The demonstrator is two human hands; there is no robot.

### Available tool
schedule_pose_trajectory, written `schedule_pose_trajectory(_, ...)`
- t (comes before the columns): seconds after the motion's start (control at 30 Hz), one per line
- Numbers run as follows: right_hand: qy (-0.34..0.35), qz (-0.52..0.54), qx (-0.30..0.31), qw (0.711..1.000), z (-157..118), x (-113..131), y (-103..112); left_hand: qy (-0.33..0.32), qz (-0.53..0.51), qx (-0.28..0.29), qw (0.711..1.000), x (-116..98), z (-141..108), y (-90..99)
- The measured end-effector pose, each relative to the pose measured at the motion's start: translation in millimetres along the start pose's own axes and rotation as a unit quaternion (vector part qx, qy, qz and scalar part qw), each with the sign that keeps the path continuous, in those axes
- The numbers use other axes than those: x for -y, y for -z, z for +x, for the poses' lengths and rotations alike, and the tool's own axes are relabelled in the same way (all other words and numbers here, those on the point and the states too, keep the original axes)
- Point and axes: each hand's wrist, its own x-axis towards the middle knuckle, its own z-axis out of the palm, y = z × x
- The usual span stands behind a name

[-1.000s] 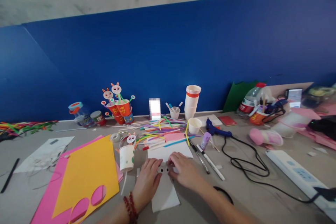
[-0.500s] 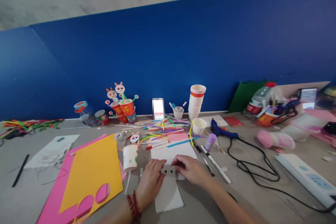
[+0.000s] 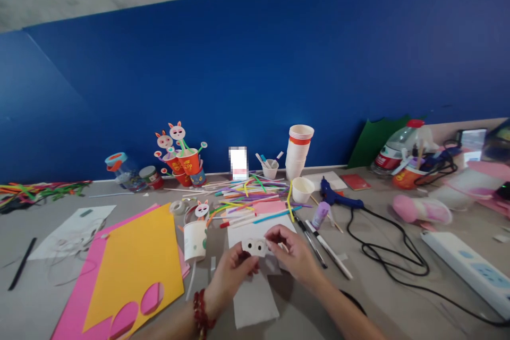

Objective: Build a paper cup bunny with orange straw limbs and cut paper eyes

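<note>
A small white paper piece with two black-dotted eyes (image 3: 254, 246) is held up above the white sheets. My left hand (image 3: 235, 271) pinches its left and lower edge between thumb and fingers. At its right edge, the thumb and fingertips of my right hand (image 3: 292, 252) close on the same piece. Beneath my hands lie a white paper strip (image 3: 255, 305) and a larger white sheet (image 3: 239, 235). Left of my left hand stands a decorated white paper cup (image 3: 195, 240) with a rabbit face on top.
Yellow card (image 3: 135, 260) with cut-out ovals lies over pink card at left. Pipe cleaners and markers (image 3: 255, 196) are heaped behind the sheets. A blue glue gun (image 3: 338, 198), its black cord, and a power strip (image 3: 470, 271) lie at right. Stacked paper cups (image 3: 298, 154) stand at the back.
Both hands have lifted the paper piece with eyes off the sheet and tilted it up. My left hand has turned from lying flat to gripping it from below.
</note>
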Motion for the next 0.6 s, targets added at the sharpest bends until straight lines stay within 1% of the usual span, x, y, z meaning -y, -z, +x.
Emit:
schedule_pose_trajectory(0.1, 0.003, 0.012, -0.006, 1.0, -2, 3, -2, 0.012, -0.027, -0.016, 0.999, 1, -2, -2.8)
schedule_pose_trajectory(0.23, -0.006, 0.008, 0.001, 1.0, -2, 2, -5, 0.024, -0.066, -0.032, 0.997, 3, -7, -4.2)
schedule_pose_trajectory(0.33, -0.008, -0.017, 0.003, 1.0, -1, 11, 2, 0.03, -0.094, -0.039, 0.994, 8, -8, -2.8)
schedule_pose_trajectory(0.4, -0.006, -0.049, -0.004, 0.999, -2, 27, 15, 0.024, -0.098, -0.033, 0.994, 12, -9, -0.9)
schedule_pose_trajectory(0.5, 0.001, -0.143, -0.008, 0.99, -13, 55, 46, 0.01, -0.094, -0.027, 0.995, 16, -9, 1.7)
schedule_pose_trajectory(0.57, -0.02, -0.222, -0.006, 0.975, -32, 62, 67, 0.005, -0.087, -0.033, 0.996, 16, -9, 2.2)
schedule_pose_trajectory(0.6, -0.038, -0.256, -0.009, 0.966, -45, 59, 76, 0.004, -0.084, -0.037, 0.996, 16, -9, 1.9)
